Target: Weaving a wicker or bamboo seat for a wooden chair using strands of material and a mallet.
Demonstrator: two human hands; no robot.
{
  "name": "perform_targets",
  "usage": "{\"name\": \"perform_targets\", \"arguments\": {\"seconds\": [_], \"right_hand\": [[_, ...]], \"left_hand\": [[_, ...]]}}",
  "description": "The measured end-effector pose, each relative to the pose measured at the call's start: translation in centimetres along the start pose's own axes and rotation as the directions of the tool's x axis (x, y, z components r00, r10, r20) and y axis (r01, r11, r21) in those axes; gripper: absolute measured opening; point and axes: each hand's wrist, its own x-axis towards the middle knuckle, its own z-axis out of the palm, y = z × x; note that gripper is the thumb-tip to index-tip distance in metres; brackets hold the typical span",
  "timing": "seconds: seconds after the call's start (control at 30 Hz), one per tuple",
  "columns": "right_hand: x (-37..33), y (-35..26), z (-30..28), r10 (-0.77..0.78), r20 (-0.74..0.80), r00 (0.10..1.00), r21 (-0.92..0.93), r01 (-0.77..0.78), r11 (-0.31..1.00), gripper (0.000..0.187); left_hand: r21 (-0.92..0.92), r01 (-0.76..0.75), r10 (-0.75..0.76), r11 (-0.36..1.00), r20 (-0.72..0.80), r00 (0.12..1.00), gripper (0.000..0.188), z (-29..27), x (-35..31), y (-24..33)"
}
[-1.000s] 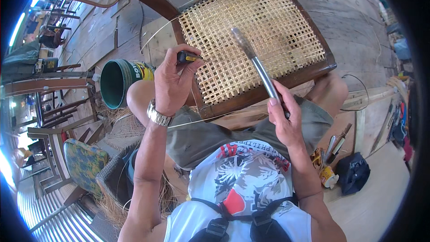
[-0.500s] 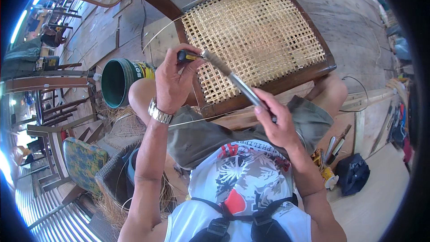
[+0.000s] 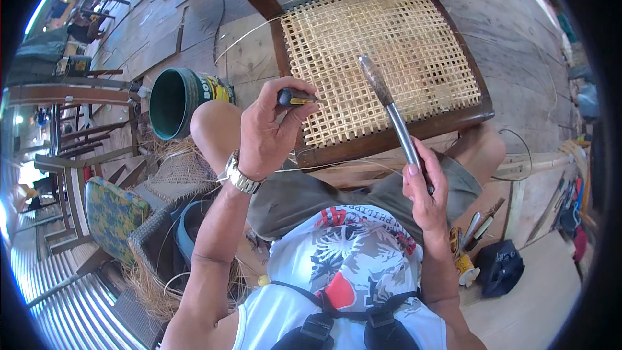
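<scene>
In my left hand [image 3: 269, 126] is a screwdriver [image 3: 295, 97] with a black and yellow handle, its fingers closed round it and its short dark shaft lying over the left edge of the woven cane seat [image 3: 382, 52]. My right hand [image 3: 427, 188] grips a long steel tool [image 3: 403, 135] by its dark lower end. That tool has a shiny shaft and a thicker, rusty-brown far part; its exact kind is unclear. Its tip hangs over the middle of the cane, apart from the screwdriver. A dark wooden frame [image 3: 395, 135] surrounds the cane in front of my knees.
A dark green bucket [image 3: 188, 94] stands beyond my left knee. Loose cane fibres [image 3: 149, 285] and a camouflage-patterned cushion [image 3: 115, 220] lie at the left. To the right are a dark cap [image 3: 499, 269], several hand tools [image 3: 479, 227] and a wooden plank [image 3: 531, 146].
My right hand has drawn the steel tool away from the screwdriver, toward the right. My left hand sits slightly lower in view, still holding the screwdriver. The view itself has shifted a little.
</scene>
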Motion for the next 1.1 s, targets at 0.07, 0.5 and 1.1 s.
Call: {"name": "perform_targets", "arguments": {"seconds": [0.07, 0.5, 1.1], "right_hand": [[-0.4, -0.1, 0.0, 0.040, 0.014, 0.999, 0.016, -0.041, 0.999, 0.046], [-0.6, 0.2, 0.4, 0.087, -0.008, 0.996, 0.013, -0.087, 0.996, 0.045], [-2.8, -1.7, -0.6, 0.102, 0.154, 0.983, -0.135, -0.081, 0.988, 0.042]], "left_hand": [[0.037, 0.029, -0.031, 0.999, 0.040, 0.999, 0.030, 0.0, -0.1, -0.3], [0.239, 0.060, -0.110, 0.969, 0.200, 0.974, 0.028, -0.4, 0.3, 0.0], [0.009, 0.142, -0.142, 0.990, 0.121, 0.982, 0.031, -0.6, -1.4, 0.8]]}}
